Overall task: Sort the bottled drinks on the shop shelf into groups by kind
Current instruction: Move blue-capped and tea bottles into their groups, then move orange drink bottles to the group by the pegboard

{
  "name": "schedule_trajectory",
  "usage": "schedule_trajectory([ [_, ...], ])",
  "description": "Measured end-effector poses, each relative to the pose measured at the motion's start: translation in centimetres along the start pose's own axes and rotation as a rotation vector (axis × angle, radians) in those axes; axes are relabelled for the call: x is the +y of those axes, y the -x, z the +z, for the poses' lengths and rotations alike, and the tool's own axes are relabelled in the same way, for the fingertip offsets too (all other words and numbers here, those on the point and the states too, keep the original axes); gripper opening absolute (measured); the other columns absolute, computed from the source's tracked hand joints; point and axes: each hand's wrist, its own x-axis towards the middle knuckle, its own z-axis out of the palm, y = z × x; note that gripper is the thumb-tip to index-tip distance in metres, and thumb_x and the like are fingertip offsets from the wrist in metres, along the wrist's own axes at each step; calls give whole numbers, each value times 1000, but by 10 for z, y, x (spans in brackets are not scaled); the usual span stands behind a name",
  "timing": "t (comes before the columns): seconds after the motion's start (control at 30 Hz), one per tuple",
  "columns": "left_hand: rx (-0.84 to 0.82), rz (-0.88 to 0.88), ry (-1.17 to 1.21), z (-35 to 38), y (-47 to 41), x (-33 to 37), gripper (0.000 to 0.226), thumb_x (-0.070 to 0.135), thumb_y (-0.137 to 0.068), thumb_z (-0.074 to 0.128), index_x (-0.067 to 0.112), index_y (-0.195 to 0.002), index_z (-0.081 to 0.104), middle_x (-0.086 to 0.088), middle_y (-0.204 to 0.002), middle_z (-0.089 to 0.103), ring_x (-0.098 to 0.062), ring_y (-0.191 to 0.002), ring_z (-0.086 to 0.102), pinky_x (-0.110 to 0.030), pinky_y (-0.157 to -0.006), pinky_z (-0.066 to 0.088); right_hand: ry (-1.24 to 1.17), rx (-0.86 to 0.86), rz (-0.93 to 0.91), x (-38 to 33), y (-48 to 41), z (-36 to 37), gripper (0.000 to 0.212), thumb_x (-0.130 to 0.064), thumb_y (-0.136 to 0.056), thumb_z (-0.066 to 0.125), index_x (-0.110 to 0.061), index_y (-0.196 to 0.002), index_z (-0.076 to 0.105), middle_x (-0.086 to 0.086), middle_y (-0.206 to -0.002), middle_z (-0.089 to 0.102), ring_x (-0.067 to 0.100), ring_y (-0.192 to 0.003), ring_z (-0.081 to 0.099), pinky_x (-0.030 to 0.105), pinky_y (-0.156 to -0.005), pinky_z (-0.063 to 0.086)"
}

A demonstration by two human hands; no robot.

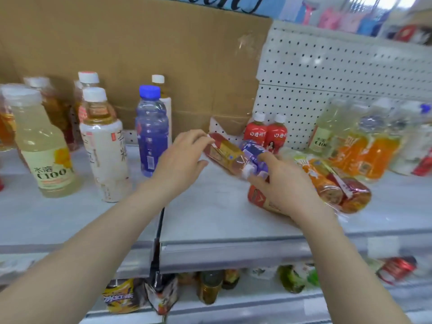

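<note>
A red-and-yellow labelled tea bottle (pixel 222 153) lies on its side above the white shelf (pixel 210 213), with my left hand (pixel 181 161) touching its base end, fingers spread. My right hand (pixel 284 183) grips a purple bottle (pixel 254 152) lying beside it, near both caps. Another red-labelled bottle (pixel 258 199) lies partly hidden under my right hand. Several orange and red bottles (pixel 336 185) lie on their sides to the right. Standing at the left are a purple water bottle (pixel 152 132), a white rice-drink bottle (pixel 105 148) and a pale C100 bottle (pixel 44 148).
Two small red bottles (pixel 266 134) stand against the pegboard (pixel 339 73). Orange and pale bottles (pixel 364 146) stand at the right. Cardboard (pixel 140 54) backs the left side. Amber tea bottles (pixel 56 106) stand at the far left. A lower shelf (pixel 210 286) holds snacks and drinks.
</note>
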Motion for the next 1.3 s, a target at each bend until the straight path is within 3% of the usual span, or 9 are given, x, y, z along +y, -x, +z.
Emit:
schedule_trajectory([
  [0.17,-337,160,-94,66,-51,22,73,-5,-83,62,14,-149,38,-8,-156,34,-26,-145,27,-34,-116,23,133,-198,117,47,41,-23,77,-76,-82,54,-30,-142,39,2,-133,53,26,-122,52,38,-94,46],
  [0.23,-394,150,-153,78,-62,26,75,0,-86,61,18,-153,32,-6,-159,30,-26,-147,24,-37,-118,21,166,-243,113,58,50,-26,80,-73,-81,60,-35,-146,32,-2,-138,48,24,-126,47,38,-99,44],
  [0.37,-346,176,-174,79,-65,27,55,12,-93,60,23,-144,44,-7,-148,43,-26,-138,36,-37,-111,35,217,-209,79,61,53,-18,74,-56,-86,63,-35,-148,29,-1,-138,48,25,-126,45,39,-98,45],
  [0.6,-272,-15,-92,41,-42,10,73,17,-82,75,20,-145,39,-8,-147,42,-30,-135,38,-44,-106,39,72,-89,81,40,45,0,70,-56,-85,67,-31,-145,42,2,-130,57,27,-119,47,37,-93,42],
  [0.77,-36,-299,323,-12,-23,7,58,39,-85,71,23,-134,44,-2,-131,55,-22,-111,56,-40,-91,48,108,-62,97,28,46,17,75,-63,-89,57,-39,-154,28,5,-136,53,32,-116,54,37,-82,46],
  [0.87,-42,-371,515,-29,-3,13,59,45,-90,65,24,-140,40,6,-130,57,-13,-109,54,-34,-90,47,48,-163,109,29,46,17,87,-56,-86,65,-45,-156,16,8,-134,51,32,-108,60,35,-76,48],
  [1.0,-9,-402,568,-42,23,22,56,44,-92,63,24,-140,42,12,-122,55,-9,-109,53,-22,-85,42,-175,-18,96,22,47,5,82,-50,-72,81,-36,-142,41,-3,-117,66,24,-100,63,36,-78,51],
  [1.13,45,-450,602,-60,39,18,49,48,-90,64,28,-132,46,11,-120,59,-12,-111,58,-41,-98,49,-425,188,97,3,26,-23,73,-46,-65,88,-27,-124,49,-9,-94,59,19,-82,58,34,-69,48],
  [1.3,180,-528,542,-86,50,11,50,47,-89,66,28,-130,47,19,-110,58,-1,-100,57,-36,-95,48,-564,220,-26,-27,-26,-33,73,-44,-65,83,-26,-129,52,-10,-105,64,12,-93,61,26,-71,46],
])
